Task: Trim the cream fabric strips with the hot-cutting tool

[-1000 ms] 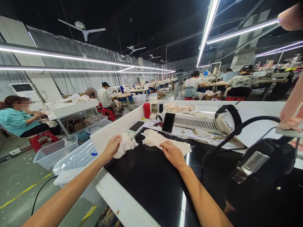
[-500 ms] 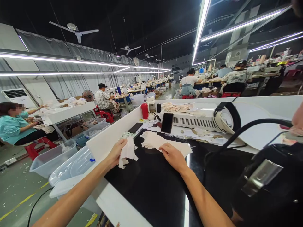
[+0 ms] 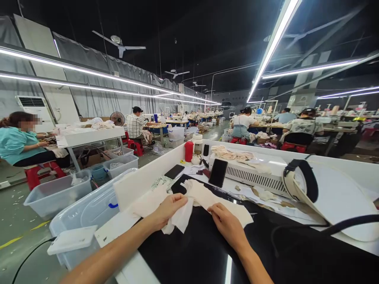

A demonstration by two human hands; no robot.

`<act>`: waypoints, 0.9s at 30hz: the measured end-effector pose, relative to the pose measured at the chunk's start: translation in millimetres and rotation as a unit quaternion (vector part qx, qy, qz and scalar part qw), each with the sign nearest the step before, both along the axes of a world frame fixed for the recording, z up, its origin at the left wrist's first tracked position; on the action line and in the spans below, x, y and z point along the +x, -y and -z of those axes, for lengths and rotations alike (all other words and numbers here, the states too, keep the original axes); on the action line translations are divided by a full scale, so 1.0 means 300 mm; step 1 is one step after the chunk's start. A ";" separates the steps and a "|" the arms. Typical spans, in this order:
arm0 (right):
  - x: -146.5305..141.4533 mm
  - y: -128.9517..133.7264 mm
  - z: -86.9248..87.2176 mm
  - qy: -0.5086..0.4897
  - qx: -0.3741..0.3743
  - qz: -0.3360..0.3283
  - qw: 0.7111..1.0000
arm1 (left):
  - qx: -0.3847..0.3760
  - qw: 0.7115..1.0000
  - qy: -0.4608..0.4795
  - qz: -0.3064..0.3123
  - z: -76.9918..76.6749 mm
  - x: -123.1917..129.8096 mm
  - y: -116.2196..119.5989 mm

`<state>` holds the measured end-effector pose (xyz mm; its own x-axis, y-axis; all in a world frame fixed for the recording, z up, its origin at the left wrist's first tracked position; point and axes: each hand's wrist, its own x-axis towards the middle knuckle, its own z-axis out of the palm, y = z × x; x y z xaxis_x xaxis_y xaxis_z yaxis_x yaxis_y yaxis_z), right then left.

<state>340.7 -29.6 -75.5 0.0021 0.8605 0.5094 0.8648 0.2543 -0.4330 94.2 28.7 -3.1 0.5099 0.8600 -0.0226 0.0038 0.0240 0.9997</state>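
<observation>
My left hand pinches a pale cream fabric piece, which hangs down over the black work surface. To its right, a stack of cream fabric pieces lies fanned out on the black surface. My right hand rests at the lower edge of that stack with its fingers closed together; whether it grips a layer is hard to see. More pale fabric lies left of my left hand, beside a green-and-white lacy piece.
Behind the fabric are a phone, a second phone, a red container and a white vented box. A black-strapped visor sits right. Plastic bins stand left. Several people sit at tables beyond.
The view has shifted and tilted. My left hand has moved right with its fabric, up against the stack. Pale fabric now shows on the left by the lacy piece.
</observation>
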 end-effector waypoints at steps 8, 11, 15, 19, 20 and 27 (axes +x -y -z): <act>0.009 0.003 0.007 0.013 -0.022 -0.011 1.000 | -0.019 0.998 0.034 0.041 0.004 0.060 0.009; 0.006 0.007 0.006 0.017 -0.027 -0.010 0.999 | -0.024 0.997 0.047 0.055 0.015 0.087 0.005; 0.007 0.013 0.012 0.020 -0.027 -0.005 0.999 | -0.037 0.994 0.054 0.082 0.030 0.119 -0.007; 0.013 0.014 0.022 0.031 -0.023 -0.010 0.999 | -0.051 0.991 0.057 0.109 0.059 0.146 -0.017; 0.014 0.014 0.024 0.031 -0.021 -0.011 0.999 | -0.057 0.990 0.058 0.114 0.070 0.152 -0.018; 0.029 0.023 0.037 0.013 -0.031 0.001 0.999 | -0.085 0.985 0.084 0.126 0.144 0.152 -0.010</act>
<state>349.5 -36.5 -86.5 -0.0083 0.8908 0.4544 0.8769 0.2249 -0.4249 139.8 31.8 -46.3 0.7160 0.6961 -0.0534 -0.1333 0.2114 0.9683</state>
